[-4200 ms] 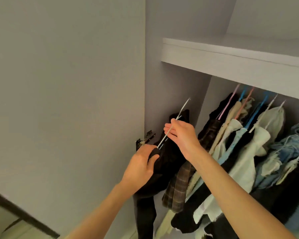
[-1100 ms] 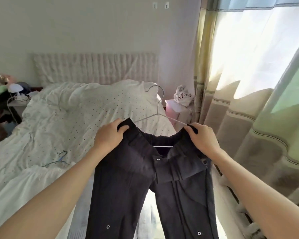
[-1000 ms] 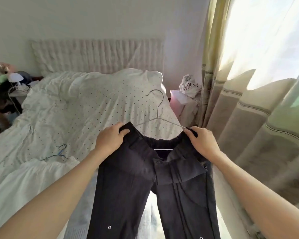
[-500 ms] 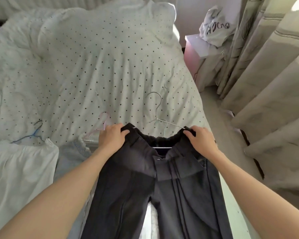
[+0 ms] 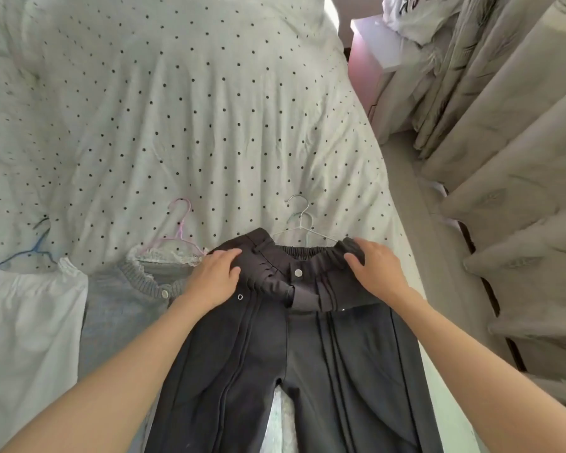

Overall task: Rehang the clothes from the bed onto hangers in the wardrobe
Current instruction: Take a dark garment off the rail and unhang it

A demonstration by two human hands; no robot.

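left hand, right hand, flat on trousers

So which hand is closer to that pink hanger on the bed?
Left. The left hand lies on the trousers just right of the pink hanger; the right hand is farther right.

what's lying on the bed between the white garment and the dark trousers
In the head view, a grey knit cardigan on a pink hanger lies between the white garment and the dark trousers, on the dotted duvet.
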